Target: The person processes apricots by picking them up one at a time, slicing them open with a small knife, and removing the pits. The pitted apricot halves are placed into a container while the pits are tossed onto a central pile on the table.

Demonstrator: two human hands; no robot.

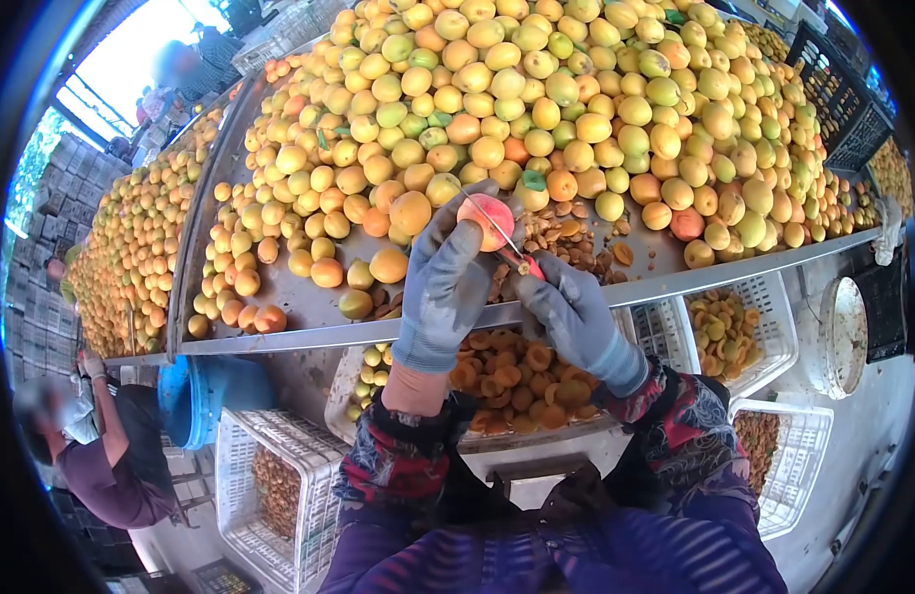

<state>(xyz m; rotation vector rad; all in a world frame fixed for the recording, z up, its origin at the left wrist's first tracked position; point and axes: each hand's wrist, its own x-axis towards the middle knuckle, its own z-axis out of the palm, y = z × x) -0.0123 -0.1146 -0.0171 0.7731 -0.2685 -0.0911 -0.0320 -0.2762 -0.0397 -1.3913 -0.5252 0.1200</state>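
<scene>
Nearest the person's body, below the table edge, halved fruit [522,381] lies thick in a container, cut open. Just above, the left hand [443,282], gloved, has its fingers closed around a red-blushed fruit [483,220], and the right hand [571,307] grips a red-handled knife [534,269]. The blade lies across that fruit (how deep it has gone, I cannot tell), and no split halves show there. Beyond the hands, brown stones [566,238] are scattered on the metal table [373,335]. Much is already halved, but far more remains whole: a great heap [537,89] rises behind. Farther left, a co-worker [121,455] is beside another heap [146,267].
</scene>
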